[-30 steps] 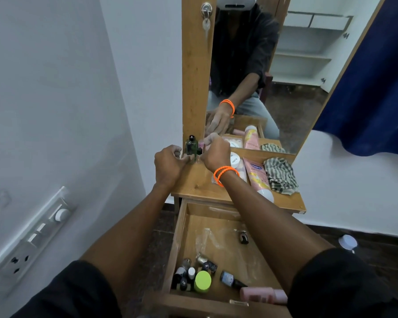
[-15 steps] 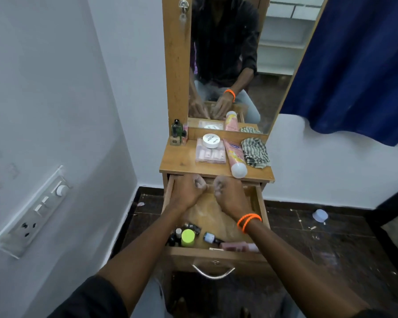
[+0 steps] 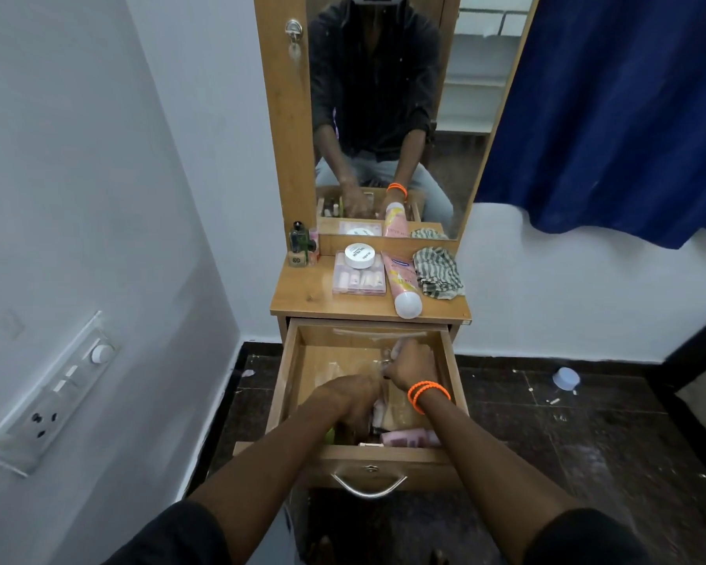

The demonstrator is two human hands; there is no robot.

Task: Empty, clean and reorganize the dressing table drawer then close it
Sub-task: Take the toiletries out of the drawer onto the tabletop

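The wooden drawer of the dressing table stands pulled out, lined with a clear plastic sheet. Both hands are inside it. My left hand reaches down into the near left corner, and its fingers are hidden among small bottles. My right hand, with orange bands on the wrist, is curled at the drawer's middle right around a small dark bottle that shows by the thumb. A pink bottle lies along the drawer's front wall.
On the table top are a green bottle, a white jar on a nail box, a pink tube and a striped cloth. A wall with a switchboard is at left, a blue curtain at right.
Both hands left the green bottle on the table top and came down into the drawer. The left went to the near corner. The view has pulled back.
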